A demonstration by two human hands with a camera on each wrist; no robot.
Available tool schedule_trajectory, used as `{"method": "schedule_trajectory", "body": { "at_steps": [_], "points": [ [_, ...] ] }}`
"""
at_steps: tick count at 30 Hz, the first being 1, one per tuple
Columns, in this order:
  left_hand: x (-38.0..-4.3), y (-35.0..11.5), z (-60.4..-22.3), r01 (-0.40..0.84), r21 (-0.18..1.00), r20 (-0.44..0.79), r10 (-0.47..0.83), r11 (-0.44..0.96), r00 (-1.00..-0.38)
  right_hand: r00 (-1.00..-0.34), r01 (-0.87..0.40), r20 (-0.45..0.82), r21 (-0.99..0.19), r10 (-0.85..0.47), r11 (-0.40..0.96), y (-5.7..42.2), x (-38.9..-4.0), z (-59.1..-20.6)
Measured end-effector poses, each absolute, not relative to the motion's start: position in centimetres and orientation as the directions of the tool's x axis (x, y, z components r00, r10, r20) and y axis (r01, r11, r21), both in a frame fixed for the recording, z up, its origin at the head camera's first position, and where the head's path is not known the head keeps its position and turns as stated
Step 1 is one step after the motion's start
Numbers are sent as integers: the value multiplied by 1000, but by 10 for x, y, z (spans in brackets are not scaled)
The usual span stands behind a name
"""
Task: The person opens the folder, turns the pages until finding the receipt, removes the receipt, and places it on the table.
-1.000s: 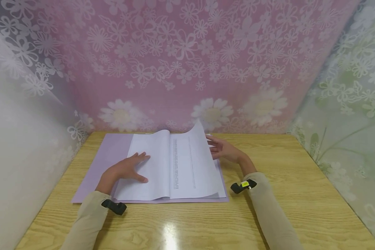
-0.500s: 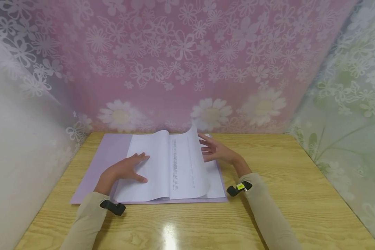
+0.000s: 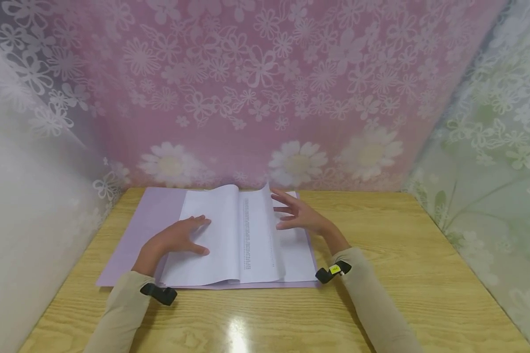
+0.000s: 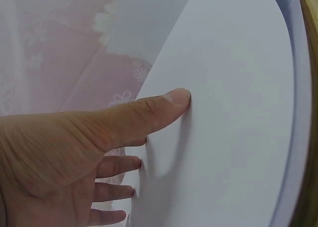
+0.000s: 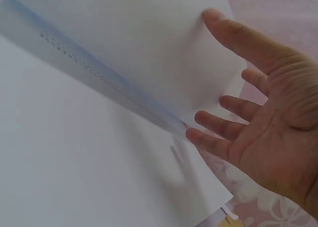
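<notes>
"What's the room looking like from there?"
"A pink flowered wall (image 3: pixel 247 98) is standing behind the wooden table (image 3: pixel 406 274), and light (image 3: pixel 238 336) is glaring off the table's near side"
"And the folder (image 3: pixel 134 235)?"
"It's lying open on the far part, holding white papers (image 3: pixel 218 211), with a printed page (image 3: pixel 259 240) curling up off a plain sheet (image 3: pixel 299 260)"
"How are the hands placed?"
"The left hand (image 3: pixel 174 239) is resting on the papers, fingers spread; the right hand (image 3: pixel 304 215) is touching the page's raised side, fingers parted and fairly straight"
</notes>
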State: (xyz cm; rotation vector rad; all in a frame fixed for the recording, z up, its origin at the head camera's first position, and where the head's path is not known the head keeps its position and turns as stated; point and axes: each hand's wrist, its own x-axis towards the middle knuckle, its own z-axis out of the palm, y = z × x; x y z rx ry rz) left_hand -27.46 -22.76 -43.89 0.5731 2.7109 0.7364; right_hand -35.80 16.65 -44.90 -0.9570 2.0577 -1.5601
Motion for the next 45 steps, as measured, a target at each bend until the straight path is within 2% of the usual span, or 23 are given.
{"method": "schedule_trajectory", "body": {
  "at_steps": [8, 20, 26, 33, 39, 45],
  "points": [
    [-274, -219, -430, 336, 507, -80, 432, 793, -898, -707, -289, 67, -936, -704, 201, 158, -355, -452],
    [-276, -179, -421, 392, 535, 123, 389, 748, -913, -697, -281, 53, -938, -715, 205, 147, -348, -451],
    [-277, -149, -411, 449, 525, 221, 394, 723, -892, -694, -291, 67, -937, -717, 194, 143, -347, -451],
    [-278, -120, -400, 549, 439, 331, 440, 711, -835, -700, -295, 79, -937, -710, 187, 140, -343, -448],
    [-278, -108, -396, 594, 354, 317, 505, 723, -803, -713, -298, 76, -933, -697, 203, 139, -341, -445],
    [-279, -109, -401, 572, 310, 252, 514, 760, -820, -719, -307, 90, -931, -690, 198, 136, -339, -443]
  ]
}}
